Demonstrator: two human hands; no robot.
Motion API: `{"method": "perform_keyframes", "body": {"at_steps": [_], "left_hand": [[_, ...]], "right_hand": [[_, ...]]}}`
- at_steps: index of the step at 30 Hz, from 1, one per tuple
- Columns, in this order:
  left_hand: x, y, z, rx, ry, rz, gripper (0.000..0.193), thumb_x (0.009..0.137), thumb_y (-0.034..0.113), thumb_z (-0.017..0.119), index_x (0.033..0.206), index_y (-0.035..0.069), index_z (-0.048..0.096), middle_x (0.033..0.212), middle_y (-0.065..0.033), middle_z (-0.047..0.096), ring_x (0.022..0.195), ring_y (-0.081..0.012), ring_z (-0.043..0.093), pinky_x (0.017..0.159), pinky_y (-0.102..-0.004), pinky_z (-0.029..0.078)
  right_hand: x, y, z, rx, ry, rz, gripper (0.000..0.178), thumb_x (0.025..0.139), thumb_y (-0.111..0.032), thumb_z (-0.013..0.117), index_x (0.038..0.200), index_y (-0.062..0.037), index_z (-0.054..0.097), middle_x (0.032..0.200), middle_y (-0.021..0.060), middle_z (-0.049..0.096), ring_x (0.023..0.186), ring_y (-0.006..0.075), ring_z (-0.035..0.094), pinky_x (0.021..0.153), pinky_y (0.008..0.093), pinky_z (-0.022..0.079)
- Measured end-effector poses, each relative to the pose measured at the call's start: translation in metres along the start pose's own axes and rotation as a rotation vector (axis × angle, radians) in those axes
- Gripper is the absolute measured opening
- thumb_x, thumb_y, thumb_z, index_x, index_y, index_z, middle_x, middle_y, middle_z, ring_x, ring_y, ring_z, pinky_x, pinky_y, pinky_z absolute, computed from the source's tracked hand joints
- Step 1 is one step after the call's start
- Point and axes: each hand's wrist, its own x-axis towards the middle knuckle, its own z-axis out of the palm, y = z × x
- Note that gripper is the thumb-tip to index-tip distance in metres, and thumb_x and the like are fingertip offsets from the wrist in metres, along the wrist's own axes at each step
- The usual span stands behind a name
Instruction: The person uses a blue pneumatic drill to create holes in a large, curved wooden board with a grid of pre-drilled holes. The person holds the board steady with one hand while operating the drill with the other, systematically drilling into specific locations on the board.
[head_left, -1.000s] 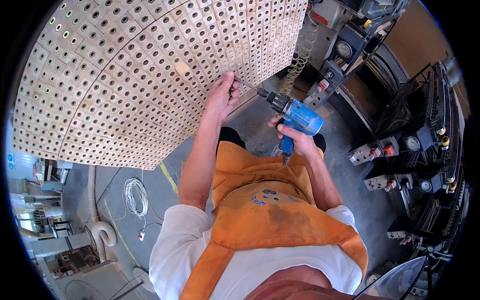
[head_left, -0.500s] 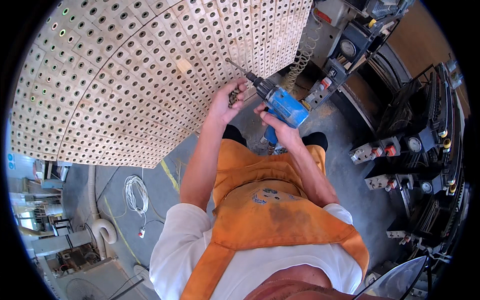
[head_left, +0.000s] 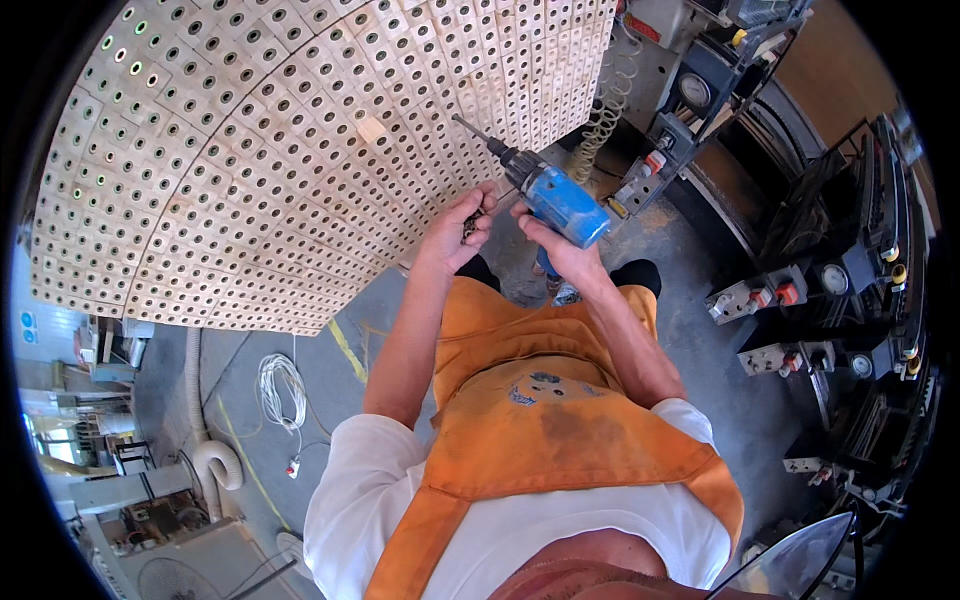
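Note:
My left hand point(head_left: 452, 240) is curled, palm up, around a small pile of dark metal pieces point(head_left: 471, 224); they look like threaded inserts, but are too small to be sure. My right hand point(head_left: 565, 250) grips a blue cordless drill point(head_left: 566, 204) with a black chuck, just right of the left hand. Its long thin bit point(head_left: 473, 128) points up and left toward the big pale wooden panel point(head_left: 330, 205). Whether the tip touches the panel, I cannot tell. Rows of holes with dark metal rings cover the panel. One lighter wooden block point(head_left: 371, 130) stands out on its face.
A coiled air hose point(head_left: 600, 125) hangs beyond the panel's right edge. Dark machinery with gauges and red switches point(head_left: 785, 293) lines the right side. On the floor at left lie a coiled white cable point(head_left: 282, 388) and a ribbed hose point(head_left: 215, 462).
My left hand has dropped slightly away from the drill's chuck, still curled around the metal pieces. The drill has shifted a little left in my right hand's grip. The whole view has turned slightly.

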Motion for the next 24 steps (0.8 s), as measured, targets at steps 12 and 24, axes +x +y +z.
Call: {"method": "perform_keyframes", "body": {"at_steps": [12,24], "left_hand": [[0.014,0.048,0.017,-0.095,-0.006,0.190,0.025,0.096,0.019,0.055,0.114,0.002,0.053,0.086,-0.0016,0.051,0.067,-0.0071,0.045,0.045,-0.0155,0.033],[0.031,0.042,0.029,0.195,0.047,0.140,0.025,0.097,0.025,0.054,0.108,0.003,0.054,0.081,-0.0003,0.050,0.064,-0.0064,0.044,0.044,-0.0156,0.032]], "right_hand": [[-0.031,-0.012,-0.027,0.224,-0.085,0.178,0.024,0.084,-0.009,0.068,0.107,-0.0034,0.064,0.101,0.0064,0.068,0.087,0.0124,0.062,0.070,0.0267,0.048],[-0.033,0.012,-0.050,0.261,-0.117,0.283,0.022,0.085,-0.010,0.067,0.106,-0.0048,0.063,0.102,0.0054,0.067,0.092,0.0128,0.062,0.069,0.0264,0.047]]}}
